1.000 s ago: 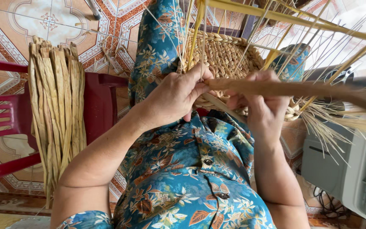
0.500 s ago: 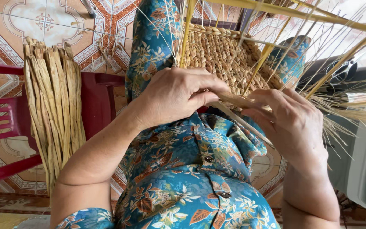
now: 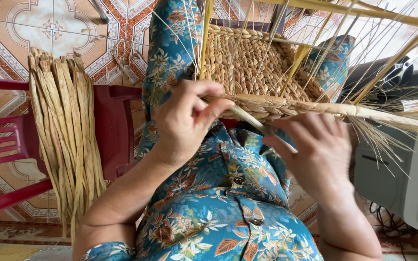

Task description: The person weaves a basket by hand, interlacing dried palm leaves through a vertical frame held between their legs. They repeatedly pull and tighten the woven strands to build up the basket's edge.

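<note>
A half-woven straw basket [image 3: 252, 67] on a yellow wire frame [image 3: 388, 53] rests on my lap, thin loose stakes sticking up from it. My left hand [image 3: 185, 121] pinches the braided near rim [image 3: 291, 106] between thumb and fingers. My right hand [image 3: 315, 154], blurred by motion, is below the rim, with its fingers closed on a flat straw strand [image 3: 250, 120] that runs from under my left thumb. Loose fibre ends [image 3: 388, 135] trail off the rim to the right.
A thick bundle of dried straw [image 3: 66, 135] hangs over a red plastic chair [image 3: 117, 125] at my left. A grey ribbed appliance [image 3: 407, 183] stands at the right, with scissors [image 3: 397, 72] on a dark surface behind it. Patterned floor tiles lie beyond.
My right hand has dropped from the rim down and to the right, drawing the strand with it. My left hand has shifted from gripping the rim to pinching it.
</note>
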